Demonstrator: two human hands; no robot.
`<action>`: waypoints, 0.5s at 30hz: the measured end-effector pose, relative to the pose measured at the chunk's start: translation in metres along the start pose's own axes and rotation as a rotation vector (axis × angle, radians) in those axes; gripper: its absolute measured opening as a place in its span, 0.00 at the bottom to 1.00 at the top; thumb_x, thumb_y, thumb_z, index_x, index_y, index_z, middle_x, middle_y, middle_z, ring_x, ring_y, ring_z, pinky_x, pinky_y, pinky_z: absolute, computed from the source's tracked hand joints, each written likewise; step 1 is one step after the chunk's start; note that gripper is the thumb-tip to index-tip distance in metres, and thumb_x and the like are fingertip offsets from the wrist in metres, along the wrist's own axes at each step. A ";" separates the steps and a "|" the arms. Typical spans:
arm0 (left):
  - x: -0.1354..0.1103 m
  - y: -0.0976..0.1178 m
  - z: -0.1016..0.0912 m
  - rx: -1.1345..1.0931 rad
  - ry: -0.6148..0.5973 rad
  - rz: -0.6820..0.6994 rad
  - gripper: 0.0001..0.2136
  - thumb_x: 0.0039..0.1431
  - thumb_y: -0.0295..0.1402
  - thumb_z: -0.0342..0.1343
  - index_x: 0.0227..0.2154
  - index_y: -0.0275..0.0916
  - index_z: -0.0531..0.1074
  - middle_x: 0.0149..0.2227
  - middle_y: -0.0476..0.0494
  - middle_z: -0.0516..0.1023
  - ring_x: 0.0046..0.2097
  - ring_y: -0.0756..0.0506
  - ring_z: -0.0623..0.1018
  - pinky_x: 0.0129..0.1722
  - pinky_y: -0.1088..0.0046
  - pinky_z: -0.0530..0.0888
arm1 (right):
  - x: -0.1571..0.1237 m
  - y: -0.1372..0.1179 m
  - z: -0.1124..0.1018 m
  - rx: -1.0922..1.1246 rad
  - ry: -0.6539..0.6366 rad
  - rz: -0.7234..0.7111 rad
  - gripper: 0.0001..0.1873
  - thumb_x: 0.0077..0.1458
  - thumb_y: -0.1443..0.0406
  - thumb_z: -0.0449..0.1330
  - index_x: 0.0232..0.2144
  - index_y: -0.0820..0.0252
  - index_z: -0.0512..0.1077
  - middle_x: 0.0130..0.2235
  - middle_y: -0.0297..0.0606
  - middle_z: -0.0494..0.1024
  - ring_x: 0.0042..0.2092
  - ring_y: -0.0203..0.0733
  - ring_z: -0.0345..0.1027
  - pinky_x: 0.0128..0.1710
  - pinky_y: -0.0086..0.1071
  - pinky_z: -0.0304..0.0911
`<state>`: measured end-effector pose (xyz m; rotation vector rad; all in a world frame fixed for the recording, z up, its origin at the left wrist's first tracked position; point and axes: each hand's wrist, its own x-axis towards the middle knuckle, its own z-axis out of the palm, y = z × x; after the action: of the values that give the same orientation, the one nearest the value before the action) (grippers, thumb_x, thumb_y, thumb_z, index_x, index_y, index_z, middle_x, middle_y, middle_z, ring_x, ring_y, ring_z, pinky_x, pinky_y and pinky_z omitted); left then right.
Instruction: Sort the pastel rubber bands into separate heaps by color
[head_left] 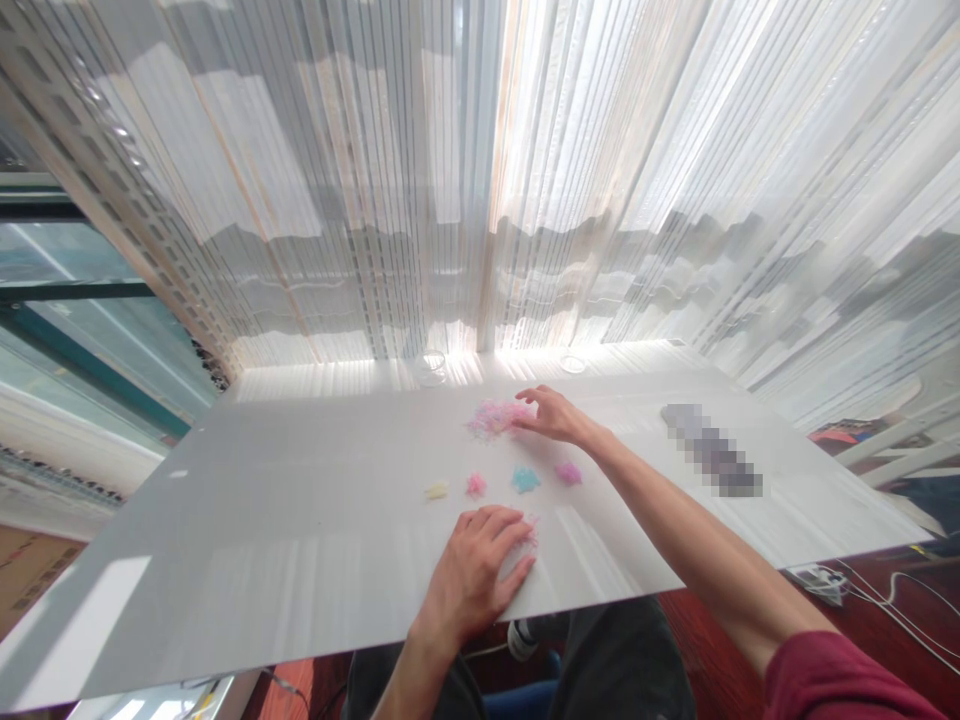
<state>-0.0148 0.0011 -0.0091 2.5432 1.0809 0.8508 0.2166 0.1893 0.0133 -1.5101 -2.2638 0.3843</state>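
Observation:
A loose pile of tiny pastel pieces point(489, 418), pink, white and bluish, lies toward the back of the white table. At its right edge hovers my right hand point(553, 414), thumb and fingers apart, fingertips by the pink pieces. My left hand point(480, 562) rests palm down near the front edge, fingers curved and thumb spread beside a smaller mixed heap point(531, 535), which it partly hides. Between the hands, small heaps sit in a row: yellow point(436, 491), coral pink point(475, 485), turquoise point(526, 479) and purple point(568, 473). The pieces are too small to identify.
Two clear round containers point(433, 366) point(573, 364) stand by the striped curtain point(450, 200) at the table's back. A pixelated dark object point(712, 452) lies on the right of the table point(262, 520). White cables point(892, 600) run over the red floor at right.

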 end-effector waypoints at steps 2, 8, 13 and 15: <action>0.000 0.000 0.000 -0.008 0.002 -0.004 0.13 0.64 0.30 0.59 0.51 0.42 0.73 0.52 0.39 0.80 0.52 0.38 0.77 0.49 0.56 0.74 | 0.000 0.009 -0.004 -0.006 0.013 -0.005 0.29 0.55 0.53 0.70 0.56 0.58 0.74 0.49 0.45 0.77 0.44 0.45 0.76 0.50 0.39 0.69; 0.000 0.000 0.001 -0.013 0.004 -0.013 0.13 0.63 0.30 0.60 0.50 0.42 0.73 0.51 0.40 0.80 0.53 0.38 0.77 0.49 0.57 0.74 | 0.020 0.023 -0.002 -0.023 0.028 0.027 0.13 0.67 0.62 0.60 0.51 0.60 0.76 0.49 0.49 0.79 0.52 0.51 0.73 0.56 0.46 0.67; 0.001 0.000 0.001 -0.040 0.012 -0.002 0.12 0.63 0.29 0.60 0.50 0.42 0.74 0.51 0.41 0.81 0.53 0.39 0.78 0.50 0.56 0.74 | 0.034 0.011 0.014 0.013 -0.010 0.007 0.14 0.68 0.61 0.60 0.53 0.58 0.73 0.55 0.44 0.76 0.50 0.46 0.74 0.51 0.45 0.72; 0.000 -0.001 0.001 -0.055 0.023 0.006 0.12 0.64 0.28 0.60 0.49 0.41 0.74 0.51 0.40 0.81 0.52 0.39 0.79 0.50 0.56 0.75 | 0.033 0.005 0.014 0.038 0.012 0.003 0.12 0.67 0.69 0.57 0.49 0.60 0.76 0.51 0.44 0.79 0.49 0.46 0.75 0.53 0.43 0.71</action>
<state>-0.0148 0.0020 -0.0099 2.4991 1.0421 0.9008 0.2025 0.2210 0.0040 -1.4936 -2.2326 0.4162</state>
